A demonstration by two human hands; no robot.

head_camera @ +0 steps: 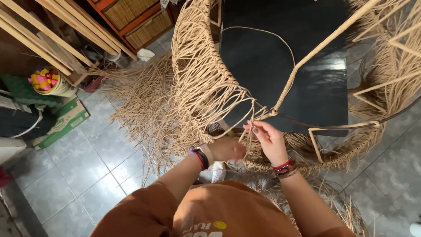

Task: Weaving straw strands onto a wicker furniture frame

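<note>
Weaving partly done: rim (193, 66) left of the black pad (280, 66) already wrapped; loose strands (144, 109) hanging unwoven (plenty left); right hand (269, 140) pinching a strand (249, 131) below the pad; left hand (226, 149) closed on strands beside it.

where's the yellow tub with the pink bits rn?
Head view, far left: the yellow tub sits by the wooden slats, above the green-edged box.
</note>
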